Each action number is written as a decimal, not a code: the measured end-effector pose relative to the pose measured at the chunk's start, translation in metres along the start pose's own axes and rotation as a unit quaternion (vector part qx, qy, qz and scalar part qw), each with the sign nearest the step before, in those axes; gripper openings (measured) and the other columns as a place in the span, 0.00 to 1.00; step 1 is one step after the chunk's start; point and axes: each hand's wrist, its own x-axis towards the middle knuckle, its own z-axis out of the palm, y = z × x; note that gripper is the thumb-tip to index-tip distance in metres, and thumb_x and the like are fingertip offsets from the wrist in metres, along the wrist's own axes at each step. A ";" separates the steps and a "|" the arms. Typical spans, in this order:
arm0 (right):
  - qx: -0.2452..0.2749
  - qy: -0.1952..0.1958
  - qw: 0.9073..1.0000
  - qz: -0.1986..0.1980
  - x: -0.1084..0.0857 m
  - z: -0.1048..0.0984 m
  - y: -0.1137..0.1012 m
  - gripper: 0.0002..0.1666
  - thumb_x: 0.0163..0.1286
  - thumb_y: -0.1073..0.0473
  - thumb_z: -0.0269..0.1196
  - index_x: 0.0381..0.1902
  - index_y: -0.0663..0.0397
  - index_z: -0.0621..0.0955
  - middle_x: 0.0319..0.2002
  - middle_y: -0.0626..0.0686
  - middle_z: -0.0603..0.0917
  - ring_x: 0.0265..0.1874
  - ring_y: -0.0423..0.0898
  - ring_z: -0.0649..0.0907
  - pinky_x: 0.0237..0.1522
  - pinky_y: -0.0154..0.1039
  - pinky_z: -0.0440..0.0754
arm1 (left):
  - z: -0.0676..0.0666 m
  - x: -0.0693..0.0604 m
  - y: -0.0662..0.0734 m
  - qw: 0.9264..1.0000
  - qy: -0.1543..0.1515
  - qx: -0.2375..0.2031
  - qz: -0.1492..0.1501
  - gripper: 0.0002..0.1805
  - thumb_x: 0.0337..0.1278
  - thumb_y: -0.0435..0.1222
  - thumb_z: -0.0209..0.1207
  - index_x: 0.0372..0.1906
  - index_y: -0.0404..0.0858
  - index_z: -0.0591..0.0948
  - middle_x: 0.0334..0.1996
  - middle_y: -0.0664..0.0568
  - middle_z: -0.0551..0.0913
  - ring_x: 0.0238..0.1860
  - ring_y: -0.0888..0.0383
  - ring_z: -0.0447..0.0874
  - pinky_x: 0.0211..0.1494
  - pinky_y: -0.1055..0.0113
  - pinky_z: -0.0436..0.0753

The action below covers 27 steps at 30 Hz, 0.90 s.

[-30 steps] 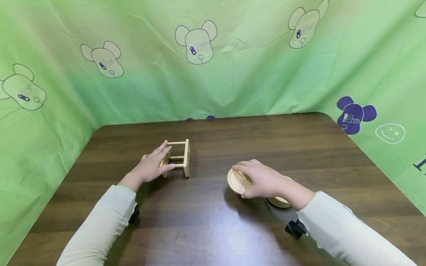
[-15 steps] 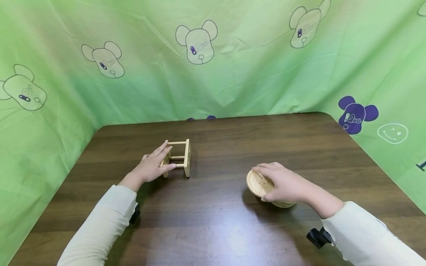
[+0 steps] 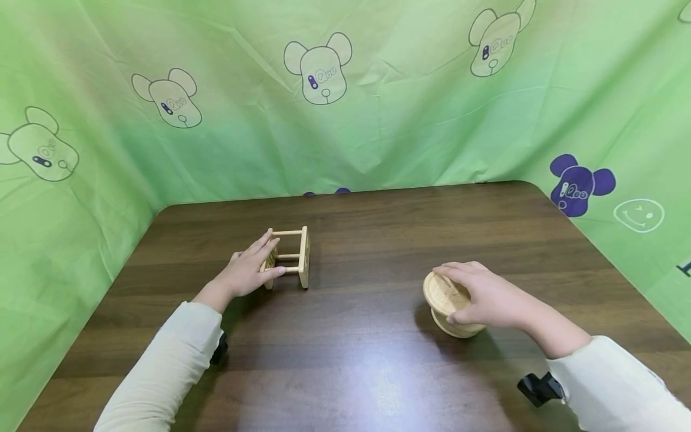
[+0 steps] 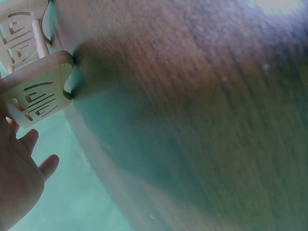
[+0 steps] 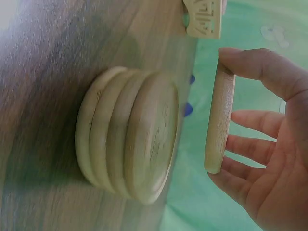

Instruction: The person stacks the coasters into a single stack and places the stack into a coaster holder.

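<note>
My right hand (image 3: 488, 297) pinches a round wooden coaster (image 3: 442, 294) by its rim, thumb on one edge and fingertips on the other. The coaster is just above a stack of similar coasters (image 3: 457, 329) on the table. In the right wrist view, a gap shows between the held coaster (image 5: 220, 120) and the stack (image 5: 125, 134), whose top face bears a carved pattern. My left hand (image 3: 244, 273) rests with fairly straight fingers on the left panel of a small wooden rack (image 3: 304, 258). Cut-out slots show in the rack's side panel (image 4: 41, 98) in the left wrist view.
The brown wood-grain table (image 3: 345, 372) carries the rack on the left and the stack on the right. A green printed cloth (image 3: 378, 138) hangs behind and beside it. A small black device (image 3: 540, 390) is strapped at the right wrist.
My right hand has carried the coaster rightward, from beside the stack to over it. The left hand and the rack have stayed in place.
</note>
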 end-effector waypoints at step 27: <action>-0.009 0.020 1.000 -0.001 -0.018 0.009 0.028 0.40 0.32 0.58 0.70 0.48 0.66 0.73 0.45 0.59 0.76 0.43 0.57 0.72 0.42 0.48 0.66 | -0.001 -0.001 0.001 1.000 -0.004 -0.004 -0.005 0.41 0.53 0.60 0.42 0.66 0.40 0.51 0.67 0.50 0.39 0.64 0.50 0.45 0.53 0.44 0.51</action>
